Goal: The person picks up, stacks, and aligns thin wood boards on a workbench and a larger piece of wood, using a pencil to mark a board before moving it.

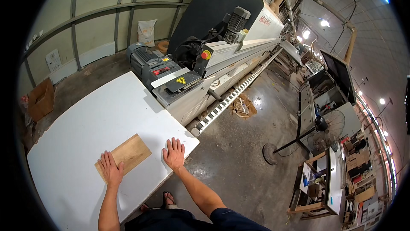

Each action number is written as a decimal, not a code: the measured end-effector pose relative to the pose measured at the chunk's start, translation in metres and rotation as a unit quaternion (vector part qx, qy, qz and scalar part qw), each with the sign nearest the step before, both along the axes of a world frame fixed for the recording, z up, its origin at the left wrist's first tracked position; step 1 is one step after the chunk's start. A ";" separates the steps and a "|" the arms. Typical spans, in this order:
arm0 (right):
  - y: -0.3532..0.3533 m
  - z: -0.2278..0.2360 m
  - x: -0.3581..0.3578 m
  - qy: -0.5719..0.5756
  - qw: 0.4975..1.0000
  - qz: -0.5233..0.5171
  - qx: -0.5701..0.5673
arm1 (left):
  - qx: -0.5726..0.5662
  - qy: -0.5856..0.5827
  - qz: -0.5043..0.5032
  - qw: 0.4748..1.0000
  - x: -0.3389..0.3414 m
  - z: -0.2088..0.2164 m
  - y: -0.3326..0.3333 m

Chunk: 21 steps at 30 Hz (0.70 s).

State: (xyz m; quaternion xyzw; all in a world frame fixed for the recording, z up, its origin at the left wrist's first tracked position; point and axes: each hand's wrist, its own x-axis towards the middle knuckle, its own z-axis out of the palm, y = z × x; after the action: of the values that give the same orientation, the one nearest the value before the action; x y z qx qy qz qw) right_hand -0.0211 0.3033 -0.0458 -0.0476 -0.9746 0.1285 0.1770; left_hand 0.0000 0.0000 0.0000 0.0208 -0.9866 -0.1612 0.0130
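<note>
A flat rectangular wooden board point(133, 151) lies at a slant on the white tabletop point(92, 113). My left hand point(110, 169) rests on the board's near left end, palm down, fingers stretched out and the thumb apart. Close to the table's right edge, my right hand point(174, 153) lies flat on the white surface with its fingers spread. A short gap separates it from the board, and nothing is in it.
A long woodworking machine point(239, 54) with a grey motor point(147, 62) and a red stop button point(206, 55) adjoins the table's far side. Sawdust and scraps point(243, 106) lie on the floor. A pedestal fan point(320, 124) and a wooden-legged table point(318, 184) stand at right.
</note>
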 end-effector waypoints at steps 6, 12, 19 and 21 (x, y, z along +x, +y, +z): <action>-0.004 0.003 0.000 0.012 1.000 0.003 -0.011 | -0.007 0.008 0.000 1.000 -0.001 0.000 -0.003; -0.004 0.003 0.000 -0.003 1.000 0.001 0.000 | -0.010 0.006 -0.001 1.000 -0.001 0.001 -0.003; -0.003 0.001 -0.001 0.016 1.000 0.002 -0.010 | -0.006 0.019 -0.003 1.000 -0.001 -0.002 -0.004; -0.003 0.001 -0.001 0.014 1.000 0.001 -0.010 | -0.004 0.018 -0.001 1.000 -0.002 -0.002 -0.003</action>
State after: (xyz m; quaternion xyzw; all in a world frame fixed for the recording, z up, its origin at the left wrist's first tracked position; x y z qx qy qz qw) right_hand -0.0221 0.3000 -0.0452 -0.0461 -0.9709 0.1387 0.1896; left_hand -0.0015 -0.0035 -0.0022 0.0168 -0.9870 -0.1572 0.0304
